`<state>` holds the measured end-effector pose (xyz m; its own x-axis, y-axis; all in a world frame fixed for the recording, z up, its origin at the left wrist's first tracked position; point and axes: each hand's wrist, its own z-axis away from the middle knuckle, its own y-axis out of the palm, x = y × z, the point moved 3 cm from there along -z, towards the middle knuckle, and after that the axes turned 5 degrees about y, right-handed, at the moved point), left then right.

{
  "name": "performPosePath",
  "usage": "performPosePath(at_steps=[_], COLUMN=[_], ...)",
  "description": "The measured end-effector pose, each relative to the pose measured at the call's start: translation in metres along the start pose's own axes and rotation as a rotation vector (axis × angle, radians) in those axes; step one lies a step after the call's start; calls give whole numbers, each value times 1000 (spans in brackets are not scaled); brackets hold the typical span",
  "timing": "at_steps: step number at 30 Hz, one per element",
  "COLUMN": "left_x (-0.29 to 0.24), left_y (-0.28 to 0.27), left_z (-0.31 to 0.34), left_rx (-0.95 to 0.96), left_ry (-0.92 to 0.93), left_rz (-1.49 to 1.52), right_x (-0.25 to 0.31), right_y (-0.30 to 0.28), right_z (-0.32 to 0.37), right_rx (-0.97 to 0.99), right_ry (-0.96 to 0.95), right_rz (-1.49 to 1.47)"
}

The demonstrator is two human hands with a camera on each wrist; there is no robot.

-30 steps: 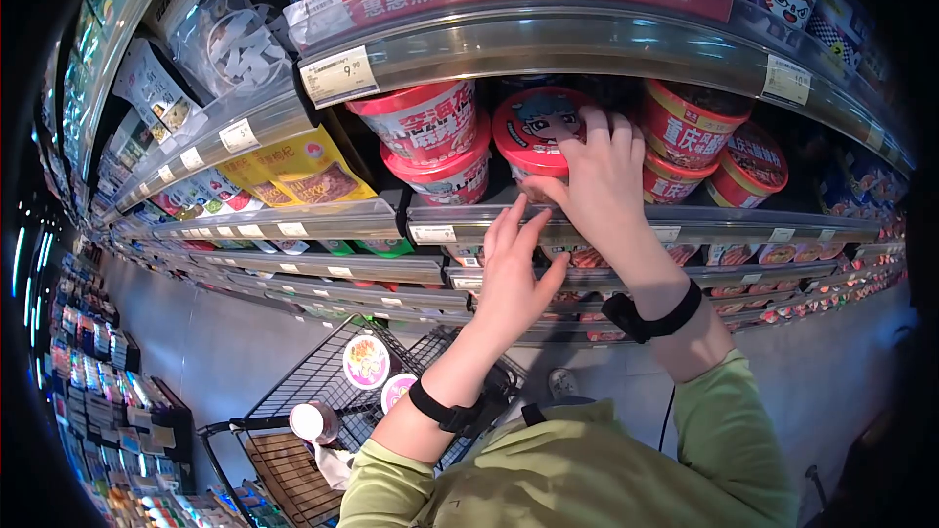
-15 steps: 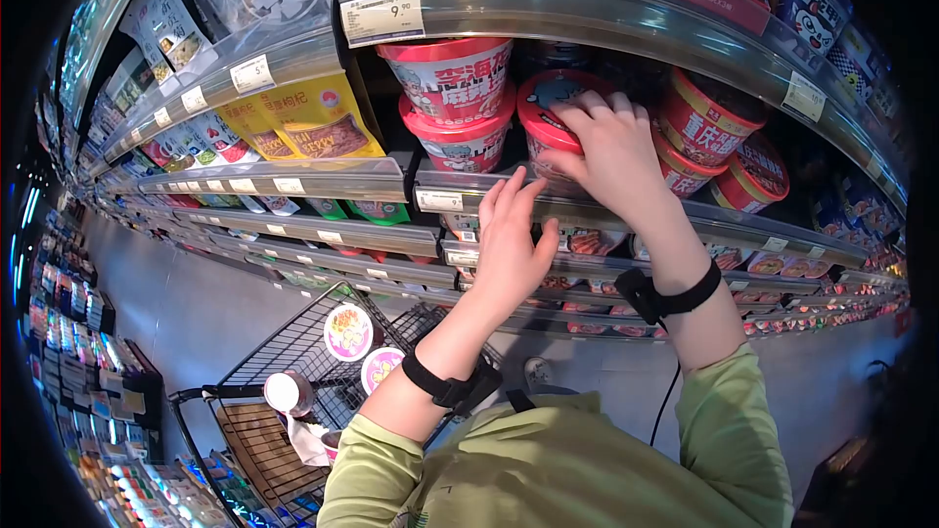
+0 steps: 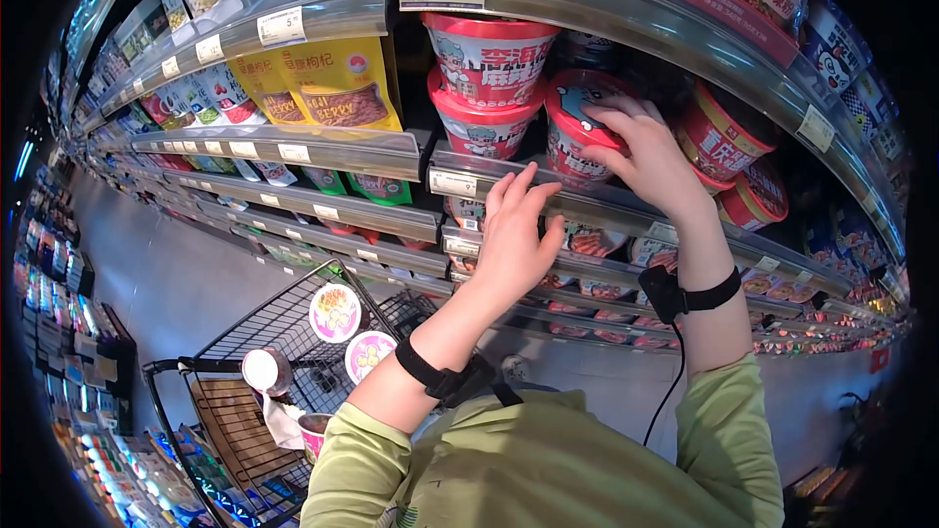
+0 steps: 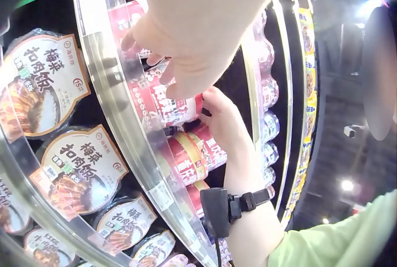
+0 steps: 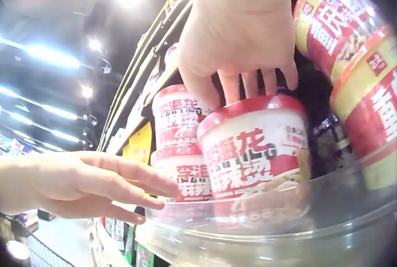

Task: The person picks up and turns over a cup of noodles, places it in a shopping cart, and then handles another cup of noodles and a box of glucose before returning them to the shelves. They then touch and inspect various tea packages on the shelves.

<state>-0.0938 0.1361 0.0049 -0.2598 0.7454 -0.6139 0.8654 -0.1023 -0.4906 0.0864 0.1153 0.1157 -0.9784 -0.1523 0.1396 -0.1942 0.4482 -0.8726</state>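
Note:
In the head view my right hand reaches onto the middle shelf and holds a red-lidded malatang tub by its lid, thumb at the near rim and fingers across the top. The right wrist view shows this tub upright behind the clear shelf lip. My left hand is held with fingers extended and nothing in it, just in front of the shelf edge. It is left of the tub and below two stacked matching tubs. From the left wrist, the held tub is partly hidden by my left hand.
Red-and-yellow tubs stand right of the held one. Yellow goji pouches fill the shelf section on the left. A price-tagged shelf edge runs above my hands. Behind my left arm is a wire cart with several tubs inside.
The head view has shifted, moving the shelf contents right and the cart left in the picture. My right hand stays on the tub's lid, its fingers now drawn nearer the right side; my left hand stays by the shelf edge.

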Motion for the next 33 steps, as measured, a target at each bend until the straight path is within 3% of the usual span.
performPosePath(at_steps=[8, 22, 23, 24, 26, 27, 28, 30, 33], left_x=[3, 6, 9, 11, 13, 13, 14, 15, 11], left_y=[-5, -1, -2, -2, -1, 0, 1, 1, -7], left_z=[1, -22, -23, -26, -23, -21, -19, -17, -13], left_rx=[18, -43, -18, 11, -13, 10, 35, 18, 11], left_ry=[6, 46, -15, -69, 6, -53, -114, -24, -70], left_rz=[-4, 75, 111, 145, 95, 135, 176, 142, 213], right_x=[-19, -31, -30, -28, -10, -11, -15, -24, -41], right_y=[-4, 1, 1, 1, 0, 9, 16, 18, 10], right_z=[6, 8, 8, 12, 15, 15, 16, 14, 19], right_rx=[162, 192, 186, 175, 77, -60, -67, -175, -321], right_ry=[64, 59, 58, 65, 52, -6, -2, 102, 194], right_rz=[-368, -492, -517, -517, -300, -234, -233, -399, -439])
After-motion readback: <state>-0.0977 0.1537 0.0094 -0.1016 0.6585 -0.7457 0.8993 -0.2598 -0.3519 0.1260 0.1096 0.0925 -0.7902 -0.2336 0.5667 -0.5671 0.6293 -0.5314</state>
